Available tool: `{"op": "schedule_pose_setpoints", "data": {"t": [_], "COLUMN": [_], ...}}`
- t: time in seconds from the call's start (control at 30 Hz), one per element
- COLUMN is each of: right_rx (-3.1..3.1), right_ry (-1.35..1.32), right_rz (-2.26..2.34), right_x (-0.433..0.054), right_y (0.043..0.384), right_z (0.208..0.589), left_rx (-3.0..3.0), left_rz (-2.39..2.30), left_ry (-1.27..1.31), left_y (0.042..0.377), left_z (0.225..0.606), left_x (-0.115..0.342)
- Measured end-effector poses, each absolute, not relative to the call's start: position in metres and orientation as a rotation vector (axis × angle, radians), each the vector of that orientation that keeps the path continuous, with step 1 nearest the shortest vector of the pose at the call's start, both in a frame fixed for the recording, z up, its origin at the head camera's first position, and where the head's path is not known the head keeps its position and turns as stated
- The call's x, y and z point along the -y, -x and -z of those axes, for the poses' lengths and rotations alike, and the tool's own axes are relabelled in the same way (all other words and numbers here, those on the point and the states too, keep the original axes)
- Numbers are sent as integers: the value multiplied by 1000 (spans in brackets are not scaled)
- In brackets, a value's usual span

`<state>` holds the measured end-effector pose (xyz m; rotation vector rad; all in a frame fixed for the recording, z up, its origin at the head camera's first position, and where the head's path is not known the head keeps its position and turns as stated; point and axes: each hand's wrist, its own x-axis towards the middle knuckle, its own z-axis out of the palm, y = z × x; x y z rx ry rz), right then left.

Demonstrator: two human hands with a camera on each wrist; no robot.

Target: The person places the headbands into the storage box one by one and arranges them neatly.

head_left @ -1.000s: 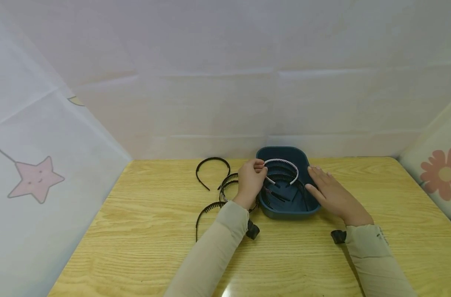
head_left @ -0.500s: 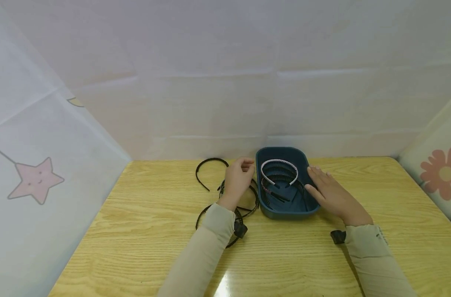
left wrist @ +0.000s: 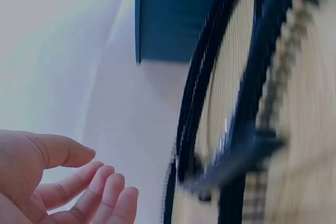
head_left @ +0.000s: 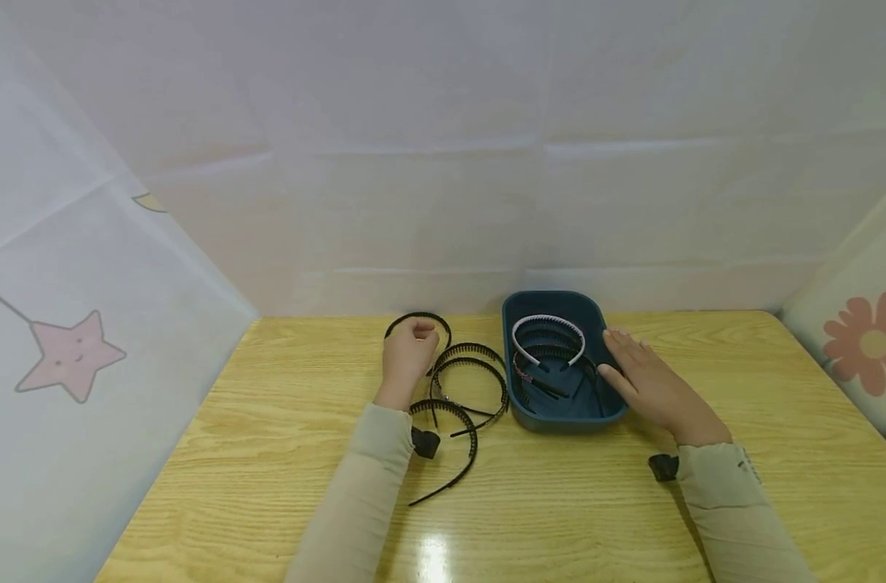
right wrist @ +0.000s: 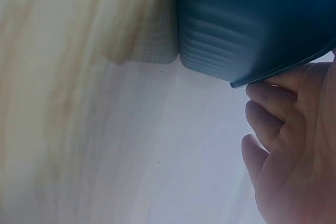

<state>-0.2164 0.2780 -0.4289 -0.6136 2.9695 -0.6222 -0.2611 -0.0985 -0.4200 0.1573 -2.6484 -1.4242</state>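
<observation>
My left hand point(head_left: 410, 356) hovers over the far black headband point(head_left: 449, 328), covering part of it. In the left wrist view its thumb and loosely bent fingers point(left wrist: 102, 190) hold nothing. Several more black toothed headbands lie on the table: two overlapping, with one of them point(head_left: 479, 348) nearest the bin, and another point(head_left: 474, 445) closer to the front. A dark blue bin point(head_left: 570, 423) contains a white headband point(head_left: 550, 317) and several black ones. Against the bin's right rim rests my right hand point(head_left: 654, 385), fingers extended; in the right wrist view the fingertips point(right wrist: 262, 95) meet the rim.
The wooden table point(head_left: 268, 453) ends at a pale fabric backdrop point(head_left: 414, 202) just behind the bin. Side sheets carry a pink star point(head_left: 71, 354) on the left and a flower point(head_left: 875, 342) on the right.
My left hand has let go of the white headband, now lying in the bin, and moved left across the table to the far black headband. The right hand stays at the bin.
</observation>
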Motion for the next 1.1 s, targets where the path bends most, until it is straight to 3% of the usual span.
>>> {"op": "schedule_pose_setpoints", "data": {"t": [0.57, 1.1], "right_rx": [-2964, -2961], "right_ry": [610, 609], "right_rz": [626, 633], "right_x": [-276, -277], "right_y": [215, 216], "right_z": [427, 428], "left_rx": [2754, 2829], "left_rz": [1442, 1420], "left_ry": [-371, -454], "left_y": [271, 277], "left_z": [438, 449], "left_x": [163, 173]}}
